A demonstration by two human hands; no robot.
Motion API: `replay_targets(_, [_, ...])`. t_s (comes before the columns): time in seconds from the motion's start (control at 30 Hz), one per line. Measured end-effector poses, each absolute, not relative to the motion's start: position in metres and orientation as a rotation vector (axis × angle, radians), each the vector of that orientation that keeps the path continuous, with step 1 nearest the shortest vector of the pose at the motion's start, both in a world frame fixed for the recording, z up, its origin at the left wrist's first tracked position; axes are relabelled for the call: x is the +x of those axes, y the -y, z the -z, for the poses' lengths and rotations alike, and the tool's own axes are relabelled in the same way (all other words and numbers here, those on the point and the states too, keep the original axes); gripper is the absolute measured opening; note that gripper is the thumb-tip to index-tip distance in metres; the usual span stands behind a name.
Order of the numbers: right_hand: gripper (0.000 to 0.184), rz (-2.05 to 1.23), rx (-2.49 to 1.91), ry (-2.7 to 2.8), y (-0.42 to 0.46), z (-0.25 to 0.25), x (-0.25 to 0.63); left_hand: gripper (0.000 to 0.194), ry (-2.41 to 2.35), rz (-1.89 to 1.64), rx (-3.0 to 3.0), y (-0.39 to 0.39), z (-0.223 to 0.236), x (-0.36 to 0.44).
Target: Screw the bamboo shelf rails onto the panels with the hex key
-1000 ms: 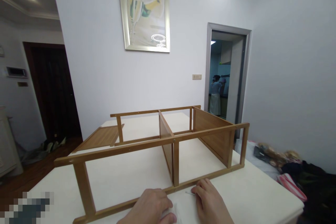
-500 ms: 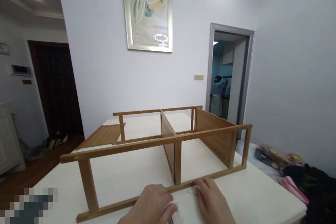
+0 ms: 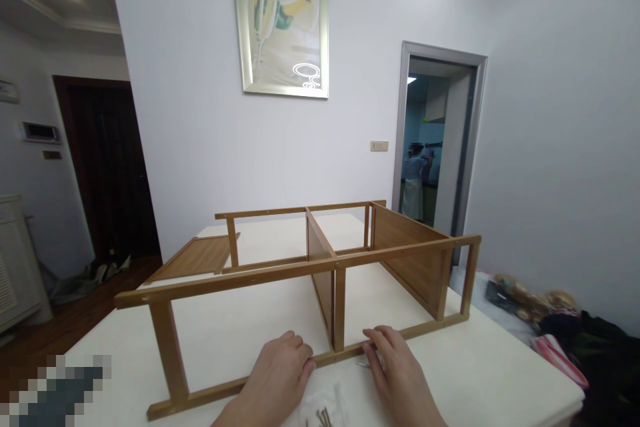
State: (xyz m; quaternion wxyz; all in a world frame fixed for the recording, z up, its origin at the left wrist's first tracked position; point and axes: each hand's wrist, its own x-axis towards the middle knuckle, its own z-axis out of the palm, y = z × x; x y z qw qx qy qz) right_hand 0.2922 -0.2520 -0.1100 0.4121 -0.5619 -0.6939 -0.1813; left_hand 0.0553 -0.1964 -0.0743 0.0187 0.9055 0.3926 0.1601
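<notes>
at ten o'clock, a flat rectangular brown wooden panel on the white worktop. from eight to three, an open brown wooden frame. near six, left hand half-curled at the lower rail, grasp impossible to tell; then a clear plastic bag of screws. toward five, right hand loosely bent over a thin metallic rod, grip unclear.

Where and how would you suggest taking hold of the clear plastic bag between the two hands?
I would pinch the clear plastic bag by its flat far part, coming from above: the film there looks thin and slack, while the screws bunch nearer the picture's bottom edge.
</notes>
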Motion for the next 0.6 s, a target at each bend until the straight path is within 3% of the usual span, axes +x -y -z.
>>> replay_targets(0.6, [0.021,0.205,-1.5,1.824,0.248,0.094,0.271,0.035,-1.343,-0.487,2.703,0.18,0.075,0.052])
